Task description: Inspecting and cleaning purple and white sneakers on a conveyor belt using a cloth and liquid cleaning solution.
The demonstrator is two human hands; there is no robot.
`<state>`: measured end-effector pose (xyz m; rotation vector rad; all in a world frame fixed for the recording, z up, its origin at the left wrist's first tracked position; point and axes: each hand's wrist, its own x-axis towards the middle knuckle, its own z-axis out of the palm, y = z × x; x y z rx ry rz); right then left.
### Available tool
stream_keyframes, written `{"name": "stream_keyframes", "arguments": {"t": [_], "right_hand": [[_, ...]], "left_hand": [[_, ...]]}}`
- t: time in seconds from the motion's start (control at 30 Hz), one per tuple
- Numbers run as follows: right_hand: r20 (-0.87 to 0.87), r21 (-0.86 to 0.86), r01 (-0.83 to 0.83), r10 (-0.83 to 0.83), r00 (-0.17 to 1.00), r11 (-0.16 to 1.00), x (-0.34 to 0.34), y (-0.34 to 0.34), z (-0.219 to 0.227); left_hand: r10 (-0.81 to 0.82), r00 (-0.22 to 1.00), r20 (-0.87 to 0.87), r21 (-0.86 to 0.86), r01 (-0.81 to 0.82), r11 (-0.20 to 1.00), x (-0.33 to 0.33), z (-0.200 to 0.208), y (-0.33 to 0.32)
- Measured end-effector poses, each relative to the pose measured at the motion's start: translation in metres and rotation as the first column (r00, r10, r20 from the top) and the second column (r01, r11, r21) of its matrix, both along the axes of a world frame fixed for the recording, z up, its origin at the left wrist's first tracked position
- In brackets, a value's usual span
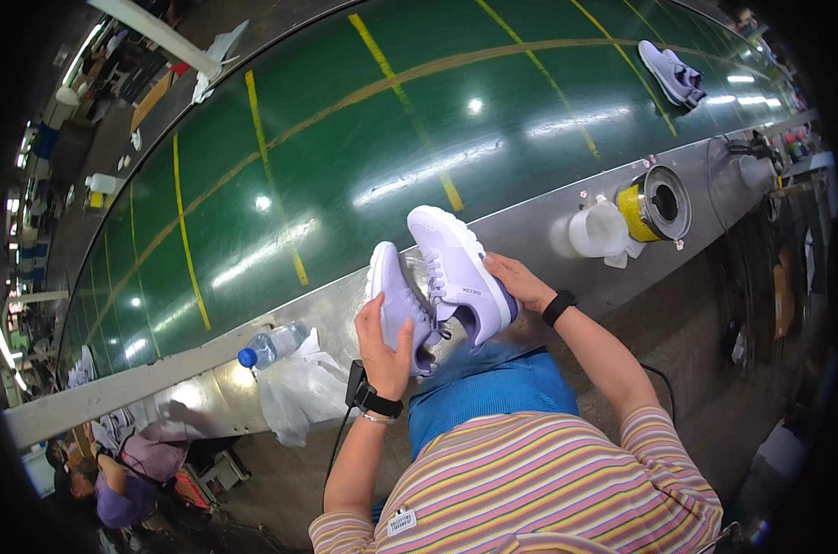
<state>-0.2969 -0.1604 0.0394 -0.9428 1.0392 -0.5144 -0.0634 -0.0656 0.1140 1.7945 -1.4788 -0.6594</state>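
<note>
A pair of lavender sneakers with white soles is held up in front of me, over the metal ledge beside the green belt. My left hand [385,344] grips the left sneaker [398,300] by its outer side, near the heel. The right sneaker [458,268] is tilted, its white sole facing up and to the right. My right hand [522,283] is closed around its heel end along the sole. The two sneakers lean close together, toes pointing away from me, with dark laces or loops between them. My right fingertips are partly hidden behind the sneaker.
A green conveyor belt [345,175] with yellow lines runs beyond the metal ledge [539,240]. Another lavender pair [673,74] lies on it, far right. On the ledge stand a white cup [597,230], a yellow-banded can [654,205], a water bottle [273,345] and a clear plastic bag [301,390].
</note>
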Motion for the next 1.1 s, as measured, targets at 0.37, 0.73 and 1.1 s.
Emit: {"name": "stream_keyframes", "arguments": {"t": [0.37, 0.73, 1.1], "right_hand": [[0.259, 0.314, 0.116, -0.203, 0.944, 0.942, -0.009, 0.02, 0.011], [-0.282, -0.584, 0.611, -0.839, 0.465, 0.535, -0.115, 0.067, 0.007], [-0.563, -0.723, 0.4, -0.816, 0.133, 0.564, -0.195, 0.021, -0.03]], "left_hand": [[0.035, 0.834, -0.551, 0.361, 0.201, 0.911, -0.057, -0.018, -0.043], [-0.023, 0.935, -0.354, 0.376, 0.165, 0.912, -0.069, -0.042, -0.034], [-0.085, 0.949, -0.305, 0.454, 0.223, 0.863, -0.078, -0.036, -0.043]]}}
